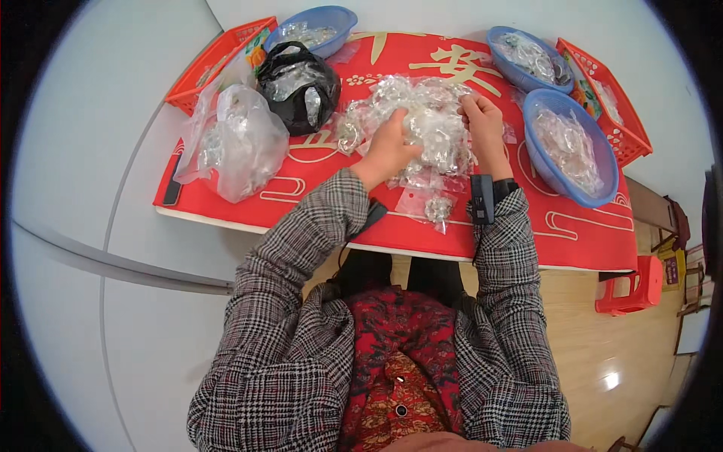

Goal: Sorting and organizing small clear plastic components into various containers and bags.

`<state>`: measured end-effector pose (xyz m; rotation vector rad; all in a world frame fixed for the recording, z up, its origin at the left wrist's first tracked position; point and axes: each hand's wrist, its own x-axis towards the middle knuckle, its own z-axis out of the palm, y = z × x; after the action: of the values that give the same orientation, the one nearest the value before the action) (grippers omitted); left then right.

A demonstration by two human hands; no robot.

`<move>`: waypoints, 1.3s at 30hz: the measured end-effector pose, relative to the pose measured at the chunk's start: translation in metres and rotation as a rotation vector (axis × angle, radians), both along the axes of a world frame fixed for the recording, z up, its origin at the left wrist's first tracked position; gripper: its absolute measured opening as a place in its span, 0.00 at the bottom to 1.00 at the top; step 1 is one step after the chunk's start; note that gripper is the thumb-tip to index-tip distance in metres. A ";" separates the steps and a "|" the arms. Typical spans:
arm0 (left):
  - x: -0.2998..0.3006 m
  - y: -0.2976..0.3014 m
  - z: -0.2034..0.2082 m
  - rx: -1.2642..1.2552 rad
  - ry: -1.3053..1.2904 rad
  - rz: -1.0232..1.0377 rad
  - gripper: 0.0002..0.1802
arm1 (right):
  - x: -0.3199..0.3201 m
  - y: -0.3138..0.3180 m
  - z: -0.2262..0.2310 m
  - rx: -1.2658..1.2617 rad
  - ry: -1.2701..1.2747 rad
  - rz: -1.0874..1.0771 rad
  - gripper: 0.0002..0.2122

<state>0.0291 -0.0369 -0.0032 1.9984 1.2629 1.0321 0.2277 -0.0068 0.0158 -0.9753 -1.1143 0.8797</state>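
A heap of small clear plastic bags (433,139) with shiny silvery pieces inside lies mid-table; the pieces are too small to name. At the heap's left side is my left hand (388,151), thumb and fingers apart, touching the bags. My right hand (484,128) is at the heap's upper right edge, its fingertips pinched on a clear plastic bag there; the bag is partly hidden by the fingers. One separate small bag (438,209) with silvery pieces lies nearer the front edge, between my forearms.
A red cloth (301,207) covers the table. On the left stand a white plastic bag (241,143), a black bag (299,90), a blue basin (331,26) and a red basket (218,60). Blue basins (538,135) (501,34) and another red basket (633,139) stand right. A red stool (636,286) is on the floor.
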 end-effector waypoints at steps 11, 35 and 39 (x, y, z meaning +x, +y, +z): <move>-0.093 0.038 0.015 0.037 0.657 0.219 0.24 | 0.000 0.007 -0.005 0.045 -0.077 -0.060 0.08; -0.081 0.061 -0.002 0.096 0.203 0.111 0.12 | -0.010 0.009 -0.013 0.183 -0.438 -0.075 0.08; -0.085 0.087 -0.001 0.332 0.219 0.211 0.13 | -0.011 0.009 -0.013 0.188 -0.456 -0.078 0.09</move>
<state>-0.0561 0.0504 -0.0045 2.3168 1.5266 1.2146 0.2167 0.0017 0.0024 -1.0825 -1.5038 0.4868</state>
